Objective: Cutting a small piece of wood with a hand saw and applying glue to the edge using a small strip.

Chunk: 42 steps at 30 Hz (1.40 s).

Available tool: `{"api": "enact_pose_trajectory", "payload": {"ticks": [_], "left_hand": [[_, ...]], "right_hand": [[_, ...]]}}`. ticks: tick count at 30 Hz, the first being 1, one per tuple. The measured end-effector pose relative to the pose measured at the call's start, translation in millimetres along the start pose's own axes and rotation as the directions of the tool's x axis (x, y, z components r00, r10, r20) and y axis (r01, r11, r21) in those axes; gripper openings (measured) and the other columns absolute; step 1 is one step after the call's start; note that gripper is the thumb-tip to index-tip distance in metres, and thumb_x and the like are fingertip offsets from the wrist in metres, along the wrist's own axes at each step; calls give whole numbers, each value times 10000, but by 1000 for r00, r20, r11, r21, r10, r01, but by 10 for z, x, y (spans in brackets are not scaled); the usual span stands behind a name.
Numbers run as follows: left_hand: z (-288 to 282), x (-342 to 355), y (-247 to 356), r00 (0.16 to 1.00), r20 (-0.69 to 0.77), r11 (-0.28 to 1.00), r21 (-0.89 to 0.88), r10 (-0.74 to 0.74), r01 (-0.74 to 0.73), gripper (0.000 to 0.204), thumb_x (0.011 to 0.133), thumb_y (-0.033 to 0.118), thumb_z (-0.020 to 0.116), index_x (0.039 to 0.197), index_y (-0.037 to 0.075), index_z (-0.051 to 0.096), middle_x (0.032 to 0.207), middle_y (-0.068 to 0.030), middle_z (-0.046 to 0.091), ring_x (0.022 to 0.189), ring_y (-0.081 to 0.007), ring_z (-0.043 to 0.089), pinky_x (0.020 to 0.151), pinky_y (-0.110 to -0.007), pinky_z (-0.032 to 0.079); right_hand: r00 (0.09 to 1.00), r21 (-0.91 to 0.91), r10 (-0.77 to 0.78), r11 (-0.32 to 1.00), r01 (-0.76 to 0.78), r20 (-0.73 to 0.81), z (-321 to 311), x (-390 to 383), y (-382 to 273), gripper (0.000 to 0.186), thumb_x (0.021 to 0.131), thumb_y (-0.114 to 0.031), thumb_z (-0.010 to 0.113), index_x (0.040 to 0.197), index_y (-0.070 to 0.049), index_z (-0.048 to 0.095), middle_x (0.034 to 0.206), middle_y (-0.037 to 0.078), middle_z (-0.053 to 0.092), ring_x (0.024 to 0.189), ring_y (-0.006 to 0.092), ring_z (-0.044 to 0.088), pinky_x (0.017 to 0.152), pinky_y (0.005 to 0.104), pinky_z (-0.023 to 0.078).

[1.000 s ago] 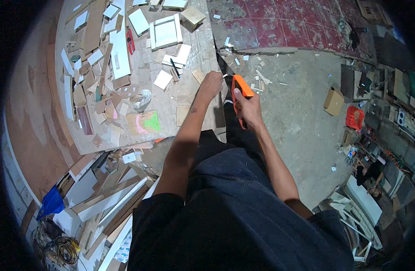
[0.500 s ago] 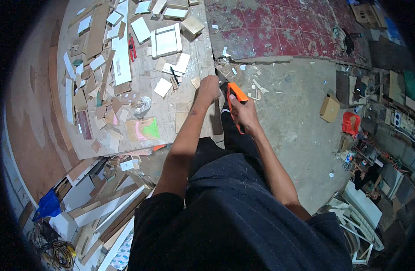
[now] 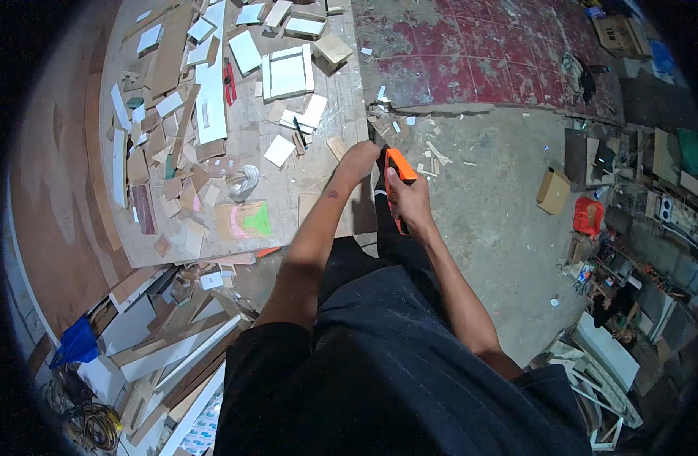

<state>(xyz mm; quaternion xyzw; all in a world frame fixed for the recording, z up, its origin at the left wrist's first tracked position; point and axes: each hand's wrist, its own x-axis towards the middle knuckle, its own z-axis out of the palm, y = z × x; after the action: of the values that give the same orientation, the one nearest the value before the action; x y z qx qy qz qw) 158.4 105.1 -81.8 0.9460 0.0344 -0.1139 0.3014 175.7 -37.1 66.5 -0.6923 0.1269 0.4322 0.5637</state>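
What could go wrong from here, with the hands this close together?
The left hand is close to the orange-handled saw in the right hand, so a slip might cut it.
The trouser leg shows just below the saw, so a downward slip might reach it.
Loose offcuts on the concrete floor could shift underfoot.

Two hands, one saw [image 3: 401,165]

I'm counting two hands of my own, left [image 3: 358,161] and right [image 3: 410,199], two forearms [image 3: 307,251] and one saw. One table [image 3: 284,182] is bearing one pen [image 3: 298,128], one red tool [image 3: 229,82], one framed panel [image 3: 287,74] and dozens of scraps [image 3: 279,151], overlapping too much for exact counting. On the right, I'm seeing one red crate [image 3: 589,216] and at least two cartons [image 3: 552,191].
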Motion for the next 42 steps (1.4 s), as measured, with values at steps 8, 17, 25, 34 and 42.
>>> {"api": "enact_pose_trajectory", "payload": {"ticks": [8,17,25,34,42], "left_hand": [[16,75,-137,988,82,987,-78,-134,141,158,741,67,596,817,-63,646,872,-298,614,864,-418,622,724,-445,512],[149,122,-210,987,-45,979,-136,-156,149,202,717,93,602,791,-93,632,841,-296,618,829,-440,611,713,-465,502],[201,51,-338,979,41,958,-205,-198,203,160,676,54,630,793,-54,636,785,-274,621,769,-412,620,669,-435,504],[117,107,-230,983,126,989,-47,-135,142,195,722,135,639,767,-55,648,817,-294,621,793,-418,624,695,-440,510],[127,3,-252,991,73,994,34,-109,107,116,703,82,635,715,-33,639,771,-275,613,792,-412,617,714,-447,509]], "right_hand": [[996,-127,-83,989,77,-39,-45,100,-12,289,896,-245,593,761,6,549,555,16,489,472,110,458,445,297,368],[959,-232,-278,930,285,63,12,-61,470,288,880,-209,615,743,24,517,593,43,501,584,140,497,560,339,406],[968,-258,-239,933,250,73,117,-56,301,278,872,-204,620,811,58,548,630,100,557,603,180,513,593,357,425],[1000,-132,-22,991,19,-22,-57,115,-260,231,876,-211,605,720,-55,536,479,-13,412,348,98,380,319,293,277],[998,45,-28,999,31,-57,-220,115,-182,287,870,-179,613,634,-47,515,490,14,462,352,123,423,328,305,300]]}}
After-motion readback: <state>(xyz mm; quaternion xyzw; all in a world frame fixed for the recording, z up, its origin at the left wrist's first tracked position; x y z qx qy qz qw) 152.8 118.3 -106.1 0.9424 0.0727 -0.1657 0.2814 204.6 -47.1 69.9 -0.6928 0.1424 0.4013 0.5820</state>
